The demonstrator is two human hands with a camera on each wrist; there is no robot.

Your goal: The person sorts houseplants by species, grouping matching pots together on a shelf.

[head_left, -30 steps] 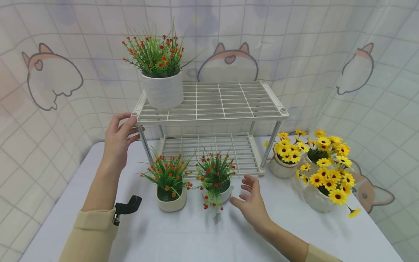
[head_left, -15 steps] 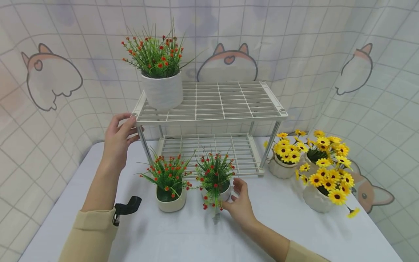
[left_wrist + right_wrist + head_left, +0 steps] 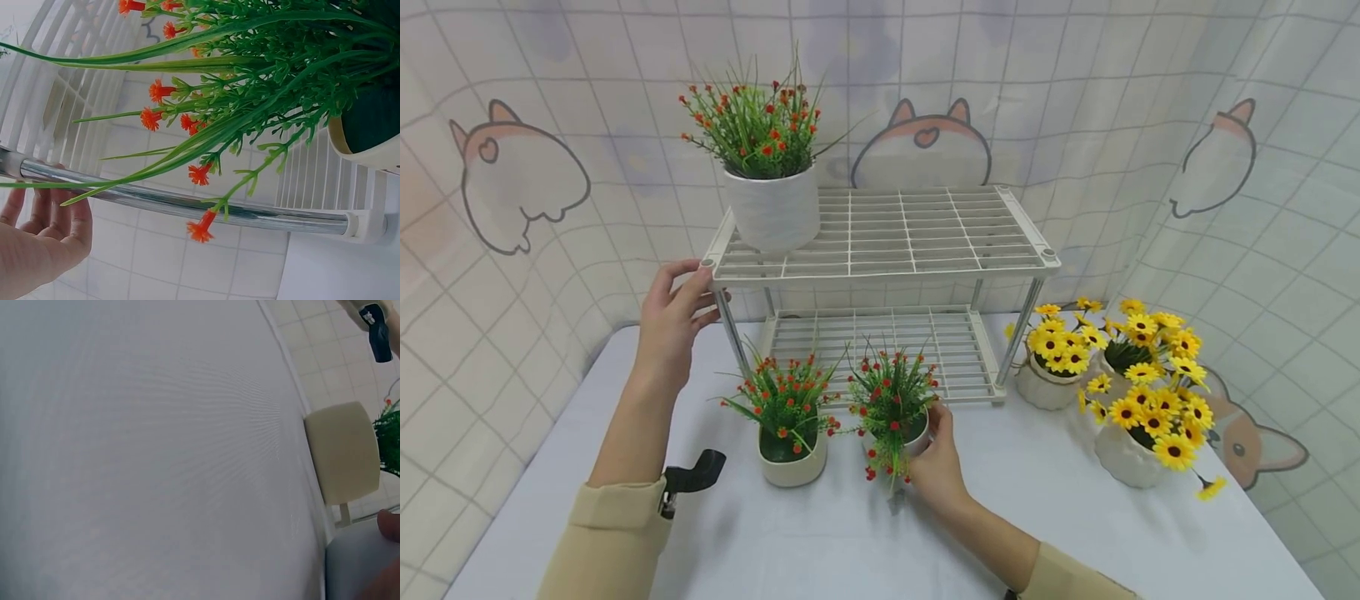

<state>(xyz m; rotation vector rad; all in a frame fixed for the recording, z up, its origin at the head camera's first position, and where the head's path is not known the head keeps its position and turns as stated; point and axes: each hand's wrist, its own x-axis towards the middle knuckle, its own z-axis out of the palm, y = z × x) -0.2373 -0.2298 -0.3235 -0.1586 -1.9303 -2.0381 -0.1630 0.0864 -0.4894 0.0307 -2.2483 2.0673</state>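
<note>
A white two-tier wire rack [image 3: 880, 273] with metal posts stands at the back of the table. In the head view, my left hand [image 3: 668, 317] holds its upper left front corner, thumb on the edge; the left wrist view has the fingers [image 3: 78, 225] behind the post. My right hand [image 3: 938, 467] grips the right side of a small white pot with red flowers [image 3: 889, 396], standing in front of the rack. The right wrist view catches only the thumb [image 3: 390, 525] against this pot [image 3: 353, 562]. To its left is a cream pot [image 3: 793, 471] with orange-red flowers.
A larger white pot [image 3: 772, 208] with orange-red flowers stands on the upper shelf's left end. Several yellow-flowered pots [image 3: 1131, 458] cluster at the table's right side. A patterned curtain [image 3: 1075, 100] surrounds the white-covered table [image 3: 820, 542].
My right hand has moved left from beside the small white flowerpot and closed around its right side. My left hand keeps its place on the rack corner.
</note>
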